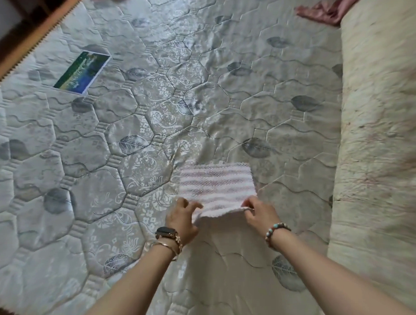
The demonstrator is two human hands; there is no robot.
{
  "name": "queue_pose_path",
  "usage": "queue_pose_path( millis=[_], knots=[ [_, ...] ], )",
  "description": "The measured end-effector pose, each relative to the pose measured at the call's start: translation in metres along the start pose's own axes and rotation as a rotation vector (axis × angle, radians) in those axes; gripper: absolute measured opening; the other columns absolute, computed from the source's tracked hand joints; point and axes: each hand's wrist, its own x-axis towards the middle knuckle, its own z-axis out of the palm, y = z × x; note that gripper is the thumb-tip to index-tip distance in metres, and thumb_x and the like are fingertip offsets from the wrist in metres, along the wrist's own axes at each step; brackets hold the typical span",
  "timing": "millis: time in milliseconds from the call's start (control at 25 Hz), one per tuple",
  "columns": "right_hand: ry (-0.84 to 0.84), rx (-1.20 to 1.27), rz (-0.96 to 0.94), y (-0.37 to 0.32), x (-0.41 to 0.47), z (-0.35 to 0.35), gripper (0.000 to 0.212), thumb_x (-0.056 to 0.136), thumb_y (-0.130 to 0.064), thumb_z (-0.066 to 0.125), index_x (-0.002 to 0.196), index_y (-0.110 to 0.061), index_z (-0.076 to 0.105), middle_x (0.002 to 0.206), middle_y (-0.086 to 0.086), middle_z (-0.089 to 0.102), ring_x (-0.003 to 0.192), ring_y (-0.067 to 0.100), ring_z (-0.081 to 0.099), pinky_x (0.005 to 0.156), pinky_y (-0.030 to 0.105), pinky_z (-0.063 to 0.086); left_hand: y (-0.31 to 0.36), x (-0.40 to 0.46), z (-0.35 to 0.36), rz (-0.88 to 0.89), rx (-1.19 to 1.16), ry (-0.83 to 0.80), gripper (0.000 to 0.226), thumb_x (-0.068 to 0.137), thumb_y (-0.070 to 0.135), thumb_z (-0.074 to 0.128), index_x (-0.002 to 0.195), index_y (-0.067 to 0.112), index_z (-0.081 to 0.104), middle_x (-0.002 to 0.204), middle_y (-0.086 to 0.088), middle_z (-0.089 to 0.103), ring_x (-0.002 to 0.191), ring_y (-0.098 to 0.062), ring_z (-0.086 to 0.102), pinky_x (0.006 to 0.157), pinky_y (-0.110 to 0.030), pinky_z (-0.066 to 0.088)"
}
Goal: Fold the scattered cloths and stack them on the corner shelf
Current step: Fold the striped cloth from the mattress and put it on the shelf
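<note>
Cloth first: going left to right, a card (82, 72) lies at ten o'clock on the mattress (199, 87), well apart from me. Then my left hand (182, 218), just below centre, thumb and fingers pinching the near-left corner of the striped cloth (216, 186). The cloth itself sits at six o'clock from the mattress middle, its far part lying flat, its near edge lifted between my hands. My right hand (258, 213) pinches the near-right corner, fingers curled round the hem. Further right, a rolled quilt (380, 127) runs along three o'clock, and a pink cloth (324, 10) lies crumpled at one o'clock beside its top end, not yet folded

I judge the striped one light, soft and limp, fluffy enough not to slip; it will sag in the middle unless I keep both corners taut. Corners are the right place to hold, carrying the near edge over to meet the far edge. Crease may spring open, so a press flat should help. No shelf is in view
</note>
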Motion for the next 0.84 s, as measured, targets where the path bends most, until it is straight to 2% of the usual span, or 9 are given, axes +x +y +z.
queue_pose_path(
  millis=[80, 160, 200, 320, 480, 600, 680, 760, 840],
  knots=[
    [-0.148, -0.048, 0.058, 0.026, -0.020, 0.040, 0.024, 0.089, -0.009, 0.050, 0.107, -0.012, 0.064, 0.106, 0.014, 0.071, 0.102, 0.032, 0.063, 0.081, 0.032, 0.044, -0.020, -0.028, 0.040, -0.018, 0.074, -0.074, 0.021, 0.083, 0.022, 0.060, 0.101, 0.029, 0.067, 0.115, 0.002, 0.050, 0.094, -0.023, 0.059, 0.070, -0.029, 0.043],
    [-0.256, -0.071, 0.096, 0.044, -0.038, 0.067, 0.027, 0.087, -0.008, 0.048, 0.107, -0.013, 0.065, 0.111, 0.014, 0.070, 0.107, 0.031, 0.062, 0.084, 0.031, 0.044, -0.033, -0.050, 0.067, 0.004, 0.140, -0.100, 0.013, 0.084, 0.023, 0.058, 0.092, 0.023, 0.068, 0.110, -0.001, 0.058, 0.092, -0.027, 0.062, 0.071, -0.034, 0.049],
    [-0.275, -0.077, 0.106, 0.049, -0.044, 0.074, 0.027, 0.087, -0.008, 0.048, 0.107, -0.014, 0.066, 0.111, 0.013, 0.070, 0.108, 0.030, 0.061, 0.085, 0.031, 0.045, -0.036, -0.057, 0.074, -0.002, 0.158, -0.108, 0.012, 0.080, 0.022, 0.062, 0.091, 0.021, 0.067, 0.106, -0.002, 0.061, 0.091, -0.028, 0.063, 0.069, -0.036, 0.050],
    [-0.254, -0.069, 0.099, 0.055, -0.046, 0.079, 0.026, 0.088, -0.011, 0.048, 0.107, -0.014, 0.066, 0.111, 0.010, 0.070, 0.107, 0.029, 0.062, 0.085, 0.030, 0.045, -0.033, -0.063, 0.081, 0.032, 0.178, -0.075, 0.036, 0.055, 0.024, 0.080, 0.087, 0.023, 0.064, 0.092, 0.002, 0.065, 0.077, -0.021, 0.066, 0.053, -0.033, 0.051],
    [-0.279, -0.170, 0.065, 0.057, -0.041, 0.069, 0.033, 0.085, -0.026, 0.044, 0.107, -0.013, 0.065, 0.110, 0.011, 0.070, 0.105, 0.029, 0.062, 0.080, 0.030, 0.045, -0.035, -0.050, 0.083, 0.174, 0.253, -0.020, 0.018, 0.062, 0.015, 0.069, 0.077, 0.023, 0.063, 0.072, 0.002, 0.063, 0.061, -0.020, 0.065, 0.045, -0.029, 0.049],
    [-0.310, -0.275, 0.070, 0.064, -0.043, 0.064, 0.024, 0.088, -0.023, 0.049, 0.103, -0.013, 0.064, 0.109, 0.012, 0.070, 0.104, 0.030, 0.062, 0.077, 0.029, 0.044, -0.038, -0.038, 0.082, 0.163, 0.236, -0.072, 0.028, 0.044, 0.005, 0.080, 0.056, 0.018, 0.059, 0.057, 0.000, 0.056, 0.048, -0.020, 0.060, 0.037, -0.024, 0.043],
    [-0.329, -0.318, 0.092, 0.067, -0.047, 0.061, 0.022, 0.088, -0.022, 0.049, 0.101, -0.013, 0.064, 0.109, 0.012, 0.070, 0.103, 0.029, 0.062, 0.073, 0.029, 0.041, -0.030, -0.042, 0.071, 0.193, 0.251, -0.046, 0.027, 0.044, 0.013, 0.083, 0.057, 0.018, 0.060, 0.066, 0.000, 0.060, 0.059, -0.020, 0.064, 0.041, -0.027, 0.047],
    [-0.378, -0.373, 0.126, 0.071, -0.051, 0.059, 0.024, 0.088, -0.019, 0.047, 0.103, -0.012, 0.065, 0.113, 0.013, 0.068, 0.107, 0.029, 0.062, 0.075, 0.027, 0.041, -0.020, -0.049, 0.061, 0.230, 0.206, -0.092, 0.013, 0.068, 0.025, 0.071, 0.075, 0.017, 0.064, 0.085, 0.000, 0.063, 0.080, -0.020, 0.064, 0.061, -0.033, 0.051],
    [-0.484, -0.440, 0.169, 0.075, -0.058, 0.057, 0.028, 0.087, -0.016, 0.047, 0.105, -0.011, 0.068, 0.116, 0.013, 0.068, 0.110, 0.027, 0.062, 0.083, 0.025, 0.046, -0.016, -0.055, 0.059, 0.161, 0.148, -0.238, 0.021, 0.085, 0.032, 0.054, 0.092, 0.015, 0.064, 0.098, -0.003, 0.065, 0.093, -0.022, 0.061, 0.075, -0.030, 0.046]
  ],
)
